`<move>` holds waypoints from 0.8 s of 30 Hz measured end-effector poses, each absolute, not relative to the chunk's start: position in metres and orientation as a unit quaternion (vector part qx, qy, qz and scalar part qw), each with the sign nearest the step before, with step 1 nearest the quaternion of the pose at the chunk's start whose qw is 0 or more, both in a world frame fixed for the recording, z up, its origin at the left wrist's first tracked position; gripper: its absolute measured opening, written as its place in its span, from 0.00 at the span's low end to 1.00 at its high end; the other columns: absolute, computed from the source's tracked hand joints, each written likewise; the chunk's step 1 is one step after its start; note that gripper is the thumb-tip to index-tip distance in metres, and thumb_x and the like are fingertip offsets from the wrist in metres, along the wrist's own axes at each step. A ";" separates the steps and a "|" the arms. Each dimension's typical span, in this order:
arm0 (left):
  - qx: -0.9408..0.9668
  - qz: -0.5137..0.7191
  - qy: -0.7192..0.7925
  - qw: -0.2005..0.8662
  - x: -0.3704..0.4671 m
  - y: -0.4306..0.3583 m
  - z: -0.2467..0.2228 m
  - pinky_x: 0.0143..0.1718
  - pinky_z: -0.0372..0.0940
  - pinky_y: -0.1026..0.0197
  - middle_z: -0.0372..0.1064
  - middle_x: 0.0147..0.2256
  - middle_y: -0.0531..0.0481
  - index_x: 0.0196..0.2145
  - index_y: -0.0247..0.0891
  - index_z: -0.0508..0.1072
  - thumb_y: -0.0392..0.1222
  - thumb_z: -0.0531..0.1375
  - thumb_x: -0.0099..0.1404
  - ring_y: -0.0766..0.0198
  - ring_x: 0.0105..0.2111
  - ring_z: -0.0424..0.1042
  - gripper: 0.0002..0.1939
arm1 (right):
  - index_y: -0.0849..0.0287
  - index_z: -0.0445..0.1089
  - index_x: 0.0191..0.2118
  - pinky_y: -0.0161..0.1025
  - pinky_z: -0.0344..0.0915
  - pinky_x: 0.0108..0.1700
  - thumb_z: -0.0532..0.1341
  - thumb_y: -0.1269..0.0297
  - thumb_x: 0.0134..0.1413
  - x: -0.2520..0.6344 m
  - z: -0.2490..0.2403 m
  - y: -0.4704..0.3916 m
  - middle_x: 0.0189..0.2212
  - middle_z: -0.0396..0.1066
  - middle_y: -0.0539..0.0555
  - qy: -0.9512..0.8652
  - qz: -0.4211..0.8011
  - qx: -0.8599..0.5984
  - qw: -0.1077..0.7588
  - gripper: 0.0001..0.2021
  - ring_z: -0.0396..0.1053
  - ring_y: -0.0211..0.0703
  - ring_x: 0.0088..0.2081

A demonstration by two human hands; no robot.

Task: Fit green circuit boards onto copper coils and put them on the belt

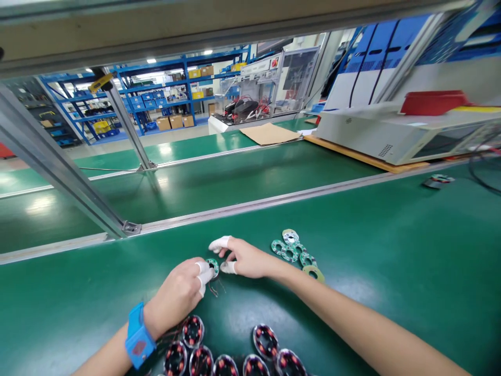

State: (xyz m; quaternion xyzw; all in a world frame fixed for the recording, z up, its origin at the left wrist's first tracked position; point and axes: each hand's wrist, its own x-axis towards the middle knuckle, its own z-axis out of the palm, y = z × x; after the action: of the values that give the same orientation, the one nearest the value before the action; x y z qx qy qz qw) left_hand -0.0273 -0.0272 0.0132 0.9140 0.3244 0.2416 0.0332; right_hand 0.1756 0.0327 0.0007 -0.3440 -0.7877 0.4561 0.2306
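My left hand [183, 287], with white finger cots and a blue wrist strap [140, 337], grips a small ring-shaped circuit board [215, 265]. Thin wires hang below the board; what lies under it is hidden by the fingers. Just to its right is my right hand [245, 257], also in white finger cots, with thumb and fingers apart and nothing between them. Several loose ring-shaped circuit boards [289, 254] lie in a cluster right of my right hand. Nearer to me stand several round motor stators [266, 341] with reddish copper windings, some cut off by the frame's bottom edge.
A metal rail [250, 208] runs along the green table's far side, with an upright aluminium post [74, 167] at left. At right sits a grey equipment box [376, 130] carrying a red bin [434, 103]. One small round part [436, 181] lies near it.
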 end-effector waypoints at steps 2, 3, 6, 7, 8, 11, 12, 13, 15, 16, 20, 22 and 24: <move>0.871 0.295 0.376 0.114 -0.029 -0.021 0.016 0.42 0.70 0.59 0.73 0.36 0.47 0.37 0.39 0.75 0.27 0.49 0.59 0.63 0.38 0.72 0.18 | 0.64 0.72 0.42 0.36 0.66 0.35 0.60 0.78 0.41 0.183 0.007 0.040 0.36 0.72 0.55 -0.782 0.425 -0.389 0.240 0.17 0.69 0.42 0.34; 0.844 0.317 0.405 0.151 -0.029 -0.018 0.017 0.42 0.70 0.59 0.73 0.37 0.48 0.39 0.40 0.75 0.27 0.50 0.58 0.63 0.39 0.72 0.18 | 0.64 0.74 0.38 0.36 0.65 0.35 0.59 0.78 0.42 0.186 0.011 0.043 0.33 0.73 0.55 -0.782 0.415 -0.400 0.236 0.14 0.69 0.42 0.32; 0.780 0.313 0.483 0.246 -0.028 -0.015 0.014 0.45 0.68 0.56 0.72 0.41 0.47 0.46 0.39 0.71 0.36 0.59 0.57 0.60 0.40 0.71 0.17 | 0.64 0.75 0.29 0.34 0.64 0.34 0.56 0.80 0.40 0.198 0.027 0.047 0.26 0.74 0.52 -0.803 0.424 -0.381 0.174 0.12 0.69 0.41 0.30; 0.771 0.296 0.496 0.268 -0.026 -0.015 0.011 0.46 0.67 0.54 0.72 0.43 0.46 0.48 0.38 0.70 0.40 0.63 0.54 0.59 0.42 0.71 0.22 | 0.64 0.75 0.28 0.33 0.63 0.33 0.55 0.81 0.39 0.202 0.032 0.046 0.25 0.73 0.51 -0.812 0.435 -0.365 0.133 0.13 0.69 0.40 0.29; 0.765 0.283 0.504 0.284 -0.024 -0.017 0.008 0.47 0.66 0.53 0.71 0.43 0.45 0.49 0.37 0.69 0.42 0.66 0.51 0.57 0.42 0.70 0.26 | 0.64 0.76 0.28 0.32 0.62 0.31 0.55 0.82 0.37 0.205 0.038 0.044 0.23 0.73 0.50 -0.819 0.448 -0.348 0.084 0.14 0.68 0.39 0.27; 0.756 0.273 0.517 0.294 -0.018 -0.021 -0.002 0.46 0.65 0.53 0.70 0.41 0.45 0.44 0.37 0.71 0.41 0.67 0.48 0.56 0.42 0.69 0.24 | 0.62 0.77 0.34 0.29 0.60 0.26 0.55 0.82 0.35 0.210 0.048 0.035 0.21 0.71 0.47 -0.822 0.489 -0.284 -0.075 0.19 0.67 0.38 0.24; 0.753 0.277 0.520 0.293 -0.016 -0.021 -0.004 0.45 0.65 0.53 0.70 0.40 0.46 0.43 0.38 0.71 0.39 0.67 0.49 0.57 0.41 0.69 0.21 | 0.61 0.77 0.37 0.29 0.60 0.26 0.55 0.82 0.35 0.209 0.048 0.032 0.20 0.71 0.46 -0.818 0.499 -0.261 -0.116 0.21 0.67 0.37 0.23; 0.750 0.280 0.522 0.293 -0.015 -0.021 -0.005 0.44 0.65 0.54 0.70 0.39 0.47 0.41 0.38 0.71 0.38 0.66 0.50 0.58 0.40 0.69 0.19 | 0.60 0.76 0.39 0.29 0.59 0.25 0.56 0.82 0.35 0.208 0.048 0.029 0.20 0.71 0.46 -0.815 0.507 -0.239 -0.146 0.22 0.67 0.37 0.23; 0.747 0.283 0.524 0.294 -0.014 -0.020 -0.006 0.43 0.65 0.55 0.70 0.37 0.48 0.40 0.38 0.72 0.37 0.66 0.49 0.58 0.39 0.69 0.18 | 0.58 0.76 0.41 0.29 0.59 0.25 0.56 0.83 0.35 0.205 0.046 0.025 0.20 0.71 0.45 -0.812 0.515 -0.213 -0.174 0.24 0.66 0.36 0.21; 0.748 0.281 0.525 0.292 -0.014 -0.020 -0.005 0.43 0.65 0.56 0.70 0.37 0.48 0.40 0.38 0.72 0.37 0.66 0.49 0.58 0.38 0.69 0.18 | 0.58 0.76 0.41 0.29 0.59 0.25 0.56 0.83 0.35 0.204 0.045 0.025 0.20 0.71 0.45 -0.814 0.512 -0.214 -0.174 0.25 0.66 0.36 0.21; 0.755 0.266 0.529 0.280 -0.012 -0.024 -0.001 0.43 0.64 0.57 0.70 0.37 0.48 0.40 0.38 0.73 0.36 0.66 0.49 0.59 0.38 0.69 0.18 | 0.61 0.76 0.38 0.28 0.57 0.23 0.55 0.84 0.36 0.203 0.046 0.028 0.21 0.72 0.47 -0.827 0.464 -0.289 -0.134 0.23 0.66 0.37 0.22; 0.759 0.261 0.529 0.276 -0.010 -0.026 0.000 0.43 0.64 0.57 0.71 0.36 0.48 0.40 0.38 0.73 0.36 0.66 0.49 0.59 0.38 0.69 0.18 | 0.62 0.77 0.37 0.29 0.57 0.22 0.55 0.84 0.37 0.206 0.050 0.030 0.20 0.71 0.48 -0.832 0.439 -0.317 -0.119 0.21 0.66 0.37 0.22; 0.763 0.263 0.522 0.276 -0.011 -0.020 0.000 0.41 0.65 0.58 0.72 0.35 0.49 0.39 0.38 0.74 0.37 0.65 0.50 0.60 0.36 0.70 0.16 | 0.62 0.76 0.38 0.29 0.57 0.23 0.56 0.83 0.38 0.209 0.055 0.030 0.20 0.70 0.47 -0.841 0.440 -0.288 -0.127 0.20 0.65 0.37 0.22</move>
State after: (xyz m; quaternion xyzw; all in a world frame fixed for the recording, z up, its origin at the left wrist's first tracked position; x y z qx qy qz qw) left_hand -0.0113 -0.0205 -0.0004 0.7628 0.5219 0.2634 0.2764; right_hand 0.2087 0.0296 0.0551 -0.2882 -0.8408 0.4403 -0.1270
